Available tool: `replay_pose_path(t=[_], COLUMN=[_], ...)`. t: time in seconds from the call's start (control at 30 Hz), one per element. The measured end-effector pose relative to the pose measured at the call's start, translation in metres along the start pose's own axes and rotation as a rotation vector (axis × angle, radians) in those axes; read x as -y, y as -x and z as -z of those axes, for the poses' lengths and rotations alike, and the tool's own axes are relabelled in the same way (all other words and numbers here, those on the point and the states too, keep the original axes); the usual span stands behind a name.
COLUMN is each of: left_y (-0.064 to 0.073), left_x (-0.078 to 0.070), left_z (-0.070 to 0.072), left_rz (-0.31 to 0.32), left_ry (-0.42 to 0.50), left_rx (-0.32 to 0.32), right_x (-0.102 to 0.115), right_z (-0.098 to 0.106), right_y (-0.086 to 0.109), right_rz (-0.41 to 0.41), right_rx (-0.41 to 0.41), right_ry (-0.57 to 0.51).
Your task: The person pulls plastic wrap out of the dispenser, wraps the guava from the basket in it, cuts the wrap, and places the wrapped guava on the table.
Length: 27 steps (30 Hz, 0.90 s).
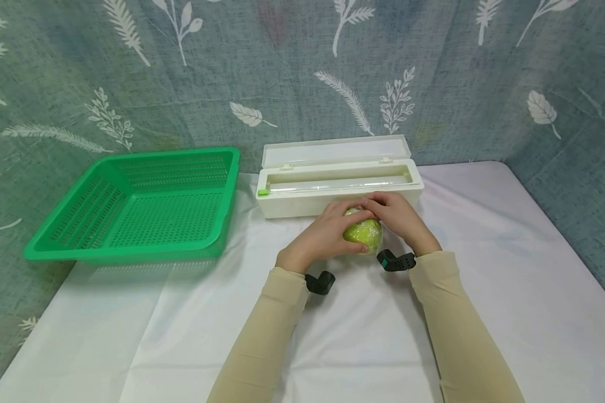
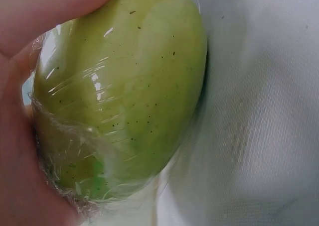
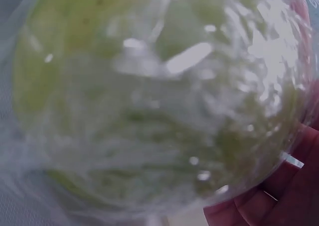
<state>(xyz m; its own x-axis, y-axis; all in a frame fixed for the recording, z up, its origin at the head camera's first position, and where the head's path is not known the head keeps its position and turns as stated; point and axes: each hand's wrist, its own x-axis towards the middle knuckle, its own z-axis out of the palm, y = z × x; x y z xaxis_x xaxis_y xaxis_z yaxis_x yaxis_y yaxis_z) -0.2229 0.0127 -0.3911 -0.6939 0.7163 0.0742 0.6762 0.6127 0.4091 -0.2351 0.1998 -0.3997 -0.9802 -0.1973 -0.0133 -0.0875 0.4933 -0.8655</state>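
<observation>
A yellow-green fruit [image 1: 364, 234] with dark specks sits in front of me on the white cloth, wrapped in shiny cling film [image 2: 94, 156]. My left hand [image 1: 327, 232] grips it from the left, thumb along the near side and fingers over the top. From the right and far side, my right hand [image 1: 395, 218] holds the wrapped fruit near its top, its fingertips close to the left fingers. Crumpled film gathers near the left palm in the left wrist view. In the right wrist view, curled right fingers [image 3: 279, 186] show behind the fruit's lower edge.
Just behind the hands stands a white cling film box [image 1: 292, 208], lid raised, with a film roll [image 1: 340, 184] inside and a green slider at its left end. A green plastic basket [image 1: 222, 224] is at the left. A patterned curtain [image 1: 282, 67] hangs behind.
</observation>
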Motion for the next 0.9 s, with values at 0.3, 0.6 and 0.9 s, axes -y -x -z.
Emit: replay_pose_path(t=[0.3,0.6,0.9], left_y=[0.0000,0.0004,-0.0010], left_x=[0.0004,0.0000,0.0009], left_z=[-0.0008,-0.0003,-0.0016], left_rz=[0.052,0.083,0.097], left_ry=[0.035,0.062,0.078], left_rx=[0.007,0.013,0.011], right_x=[0.0041,0.0040,0.0024], right_z=[0.0013,0.0010,0.0008], right_y=[0.0016,0.0011,0.0008], right_rz=[-0.010,-0.001,0.003], right_rx=[0.004,0.012,0.005], right_ry=[0.027,0.016,0.022])
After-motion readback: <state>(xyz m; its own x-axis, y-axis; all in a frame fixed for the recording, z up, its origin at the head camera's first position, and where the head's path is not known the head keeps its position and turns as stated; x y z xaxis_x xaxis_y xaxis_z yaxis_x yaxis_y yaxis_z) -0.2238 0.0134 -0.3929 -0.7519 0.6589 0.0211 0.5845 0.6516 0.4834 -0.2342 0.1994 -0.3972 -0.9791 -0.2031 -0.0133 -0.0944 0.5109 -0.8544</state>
